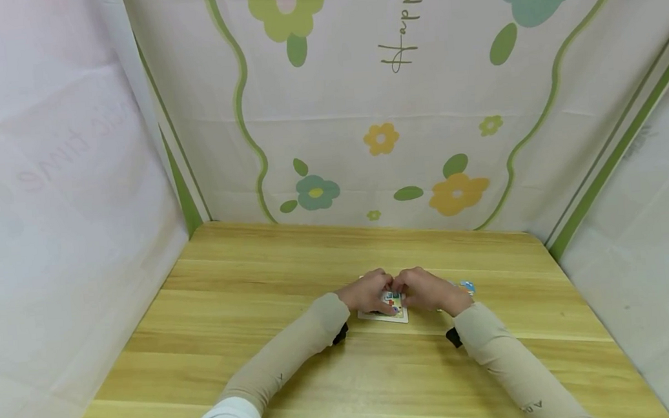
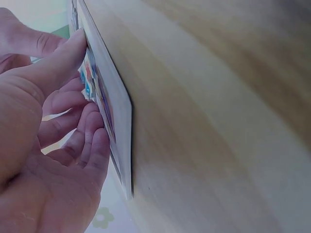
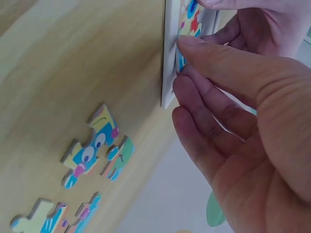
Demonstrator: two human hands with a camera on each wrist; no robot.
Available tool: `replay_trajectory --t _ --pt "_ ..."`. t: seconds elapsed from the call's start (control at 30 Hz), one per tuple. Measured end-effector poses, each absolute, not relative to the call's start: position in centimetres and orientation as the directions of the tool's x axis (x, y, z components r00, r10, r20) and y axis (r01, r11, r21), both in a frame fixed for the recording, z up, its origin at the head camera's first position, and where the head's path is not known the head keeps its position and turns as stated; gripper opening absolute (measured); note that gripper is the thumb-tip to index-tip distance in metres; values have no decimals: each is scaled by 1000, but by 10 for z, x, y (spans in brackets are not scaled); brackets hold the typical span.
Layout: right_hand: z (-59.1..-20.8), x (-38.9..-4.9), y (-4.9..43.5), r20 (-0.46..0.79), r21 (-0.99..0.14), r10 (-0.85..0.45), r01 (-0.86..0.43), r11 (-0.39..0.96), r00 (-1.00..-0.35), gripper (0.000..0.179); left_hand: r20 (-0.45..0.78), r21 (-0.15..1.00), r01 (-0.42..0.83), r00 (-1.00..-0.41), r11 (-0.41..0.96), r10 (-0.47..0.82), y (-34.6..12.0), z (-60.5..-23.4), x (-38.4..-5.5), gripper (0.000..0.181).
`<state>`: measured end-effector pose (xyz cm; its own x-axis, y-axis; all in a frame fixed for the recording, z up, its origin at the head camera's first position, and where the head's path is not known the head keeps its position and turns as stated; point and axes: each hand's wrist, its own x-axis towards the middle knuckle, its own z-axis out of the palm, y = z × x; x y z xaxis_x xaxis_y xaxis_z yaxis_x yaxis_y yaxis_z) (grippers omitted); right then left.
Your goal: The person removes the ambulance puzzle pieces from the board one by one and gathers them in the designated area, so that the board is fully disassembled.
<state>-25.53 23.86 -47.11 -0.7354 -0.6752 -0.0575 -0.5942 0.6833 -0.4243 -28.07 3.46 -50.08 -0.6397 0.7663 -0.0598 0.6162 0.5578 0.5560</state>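
A small jigsaw puzzle board [image 1: 384, 317] with a pale raised frame and a colourful picture lies on the table under both hands. My left hand [image 1: 368, 292] grips across the board, thumb [image 2: 73, 46] on the picture side near the frame and curled fingers [image 2: 99, 141] at its far part. From the other side my right hand [image 1: 424, 288] pinches a blue-edged puzzle piece [image 3: 182, 60] at the board's inner edge, between thumb and bent fingertips. The piece is mostly hidden behind the fingers. Both hands' fingertips are close together over the picture.
Several loose puzzle pieces lie right of the board, among them a blue and yellow one with eyes [image 3: 95, 145], a green one [image 3: 121, 158] and a pale one [image 3: 39, 216]. Flower-printed cloth [image 1: 327, 106] walls the wooden table [image 1: 257, 266] at the back and sides.
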Motion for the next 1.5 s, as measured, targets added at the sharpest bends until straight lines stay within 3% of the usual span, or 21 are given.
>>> replay_trajectory --t 0.63,0.93,1.5 --pt "-469 -258 240 -25 -495 -682 -584 643 -731 5 -56 567 617 -633 546 772 34 -502 -281 38" --pt "-458 -257 251 -57 -508 -649 -537 673 -759 5 -83 551 597 -656 583 750 35 -503 -279 51" --pt "-437 -241 344 -104 -454 -502 -408 792 -859 8 -103 546 575 -676 609 730 36 -497 -273 60"
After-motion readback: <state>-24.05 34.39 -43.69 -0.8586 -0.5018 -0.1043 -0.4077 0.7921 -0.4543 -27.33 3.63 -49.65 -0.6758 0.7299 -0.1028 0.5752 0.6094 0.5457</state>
